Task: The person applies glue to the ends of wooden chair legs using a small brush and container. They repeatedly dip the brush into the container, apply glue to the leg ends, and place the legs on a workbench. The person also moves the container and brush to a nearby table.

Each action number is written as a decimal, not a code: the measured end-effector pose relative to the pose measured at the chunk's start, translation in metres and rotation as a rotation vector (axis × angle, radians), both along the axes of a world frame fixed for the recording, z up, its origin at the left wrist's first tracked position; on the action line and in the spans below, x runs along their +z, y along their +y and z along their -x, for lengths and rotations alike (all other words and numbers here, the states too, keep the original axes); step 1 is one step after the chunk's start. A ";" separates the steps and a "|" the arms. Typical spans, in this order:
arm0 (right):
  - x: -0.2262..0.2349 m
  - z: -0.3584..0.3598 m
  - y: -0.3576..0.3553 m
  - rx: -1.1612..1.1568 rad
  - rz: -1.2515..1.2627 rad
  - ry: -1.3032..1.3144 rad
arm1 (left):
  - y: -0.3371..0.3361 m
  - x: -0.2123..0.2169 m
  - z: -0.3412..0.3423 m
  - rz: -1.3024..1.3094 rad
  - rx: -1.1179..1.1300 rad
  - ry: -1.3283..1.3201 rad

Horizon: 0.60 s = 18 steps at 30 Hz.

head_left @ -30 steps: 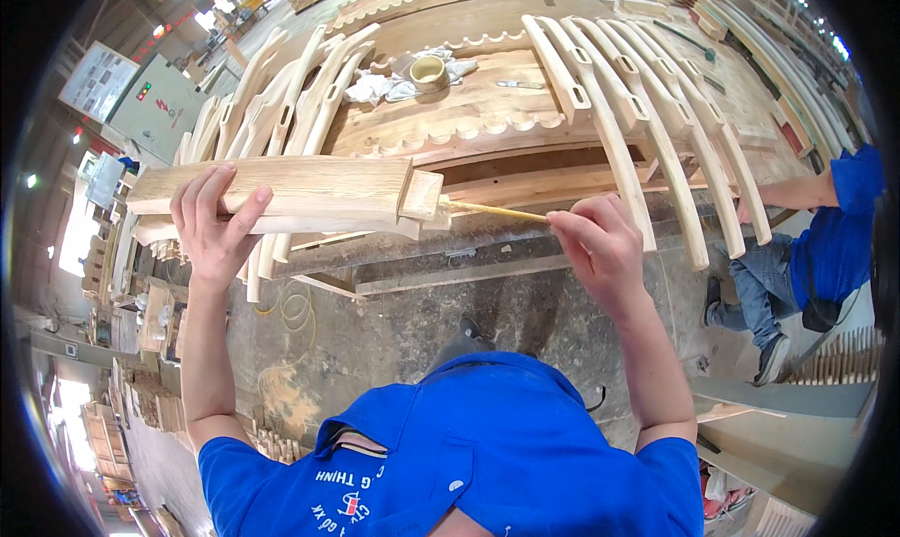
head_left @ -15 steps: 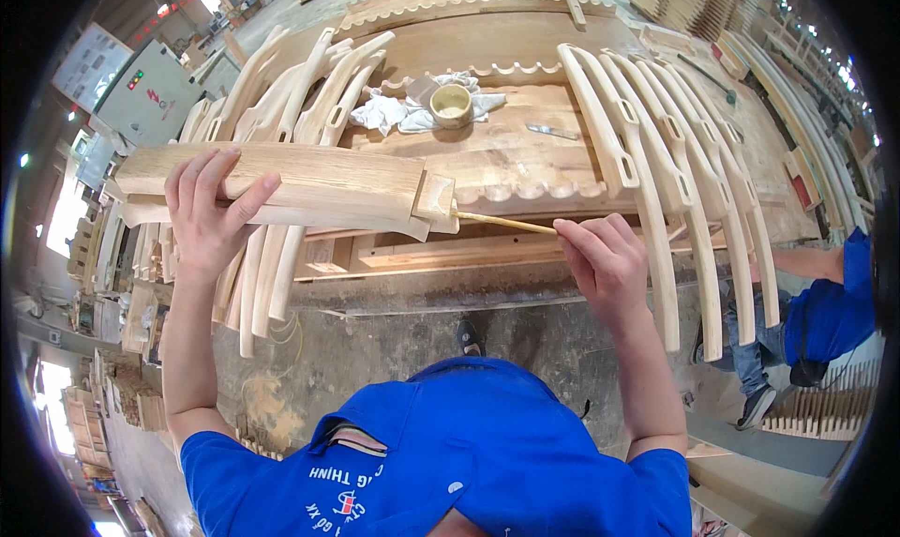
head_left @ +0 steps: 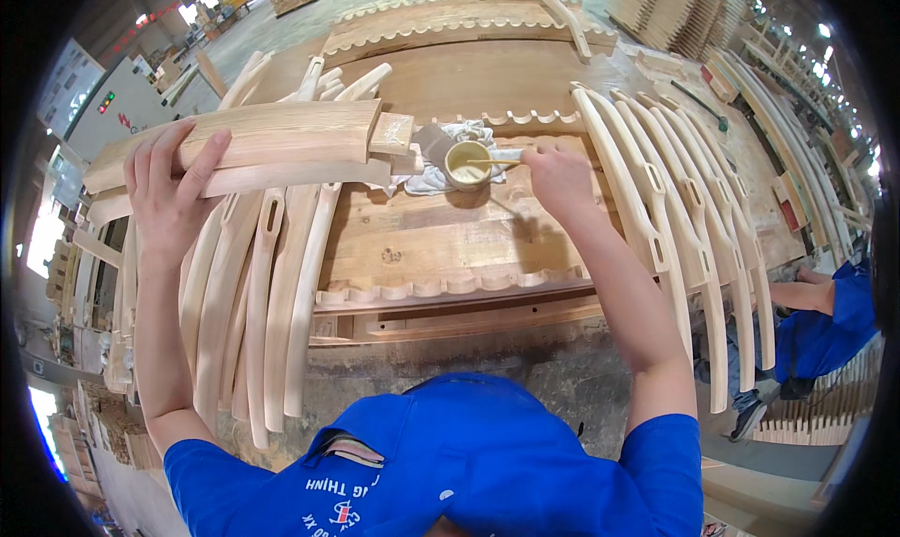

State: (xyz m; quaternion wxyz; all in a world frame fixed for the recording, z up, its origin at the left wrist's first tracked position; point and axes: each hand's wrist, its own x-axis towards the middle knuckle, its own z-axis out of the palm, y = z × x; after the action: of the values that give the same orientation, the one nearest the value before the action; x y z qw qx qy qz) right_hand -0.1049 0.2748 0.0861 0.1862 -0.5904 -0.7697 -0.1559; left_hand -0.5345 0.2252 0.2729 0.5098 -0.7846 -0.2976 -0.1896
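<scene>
Stacked timber (head_left: 673,16) stood behind our wooden surface (head_left: 403,246). Over its left side, our left hand (head_left: 172,195) was clamped on long wooden pieces (head_left: 272,136), while our right hand (head_left: 560,181) pinched a thin stick (head_left: 502,162), its tip at a cup's (head_left: 466,181) mouth. Crumpled cloth (head_left: 424,182) lay by the cup; curved wooden parts (head_left: 647,176) flanked both. Rightward was a person (head_left: 830,321) in blue.

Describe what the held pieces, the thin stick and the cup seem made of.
Held pieces: bare wood, probably unvarnished; grain lines show, surface looks matte. Thin stick: perhaps wood or bamboo, going by its yellowish tone. Cup: dull beige, possibly plastic or ceramic; its look settles neither.
</scene>
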 end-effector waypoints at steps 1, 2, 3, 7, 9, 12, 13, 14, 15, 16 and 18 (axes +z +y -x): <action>0.000 0.005 0.012 -0.003 -0.002 -0.046 | 0.005 -0.001 0.002 -0.005 -0.009 -0.005; 0.000 0.008 0.019 -0.008 -0.003 -0.092 | 0.010 -0.002 0.004 -0.010 -0.019 -0.010; 0.002 0.015 0.024 -0.014 0.057 -0.156 | 0.012 -0.004 0.008 -0.013 -0.016 -0.015; 0.015 0.013 0.021 0.123 0.238 -0.179 | 0.015 -0.012 0.019 0.003 0.000 -0.002; 0.029 0.011 0.021 0.098 0.240 -0.235 | 0.015 -0.014 0.020 0.010 -0.001 -0.002; 0.035 0.019 0.028 0.095 0.168 -0.247 | 0.014 -0.014 0.020 0.013 0.018 0.013; 0.035 0.020 0.030 0.095 0.128 -0.239 | 0.014 -0.012 0.018 0.003 0.015 0.021; 0.034 0.019 0.028 0.111 0.155 -0.267 | 0.013 -0.010 0.015 -0.007 0.012 0.028; 0.034 0.022 0.030 0.135 0.177 -0.301 | 0.012 -0.010 0.016 -0.020 0.019 0.031; 0.035 0.023 0.031 0.158 0.200 -0.335 | 0.010 -0.009 0.015 -0.025 0.011 0.026; 0.047 0.020 0.033 0.150 0.205 -0.366 | 0.005 -0.007 0.013 -0.031 0.002 0.017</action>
State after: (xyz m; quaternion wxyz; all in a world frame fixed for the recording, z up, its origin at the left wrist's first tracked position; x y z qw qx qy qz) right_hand -0.1253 0.3079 0.1333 -0.0068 -0.5093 -0.8442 -0.1671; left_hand -0.5478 0.2297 0.2658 0.5247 -0.7778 -0.2909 -0.1870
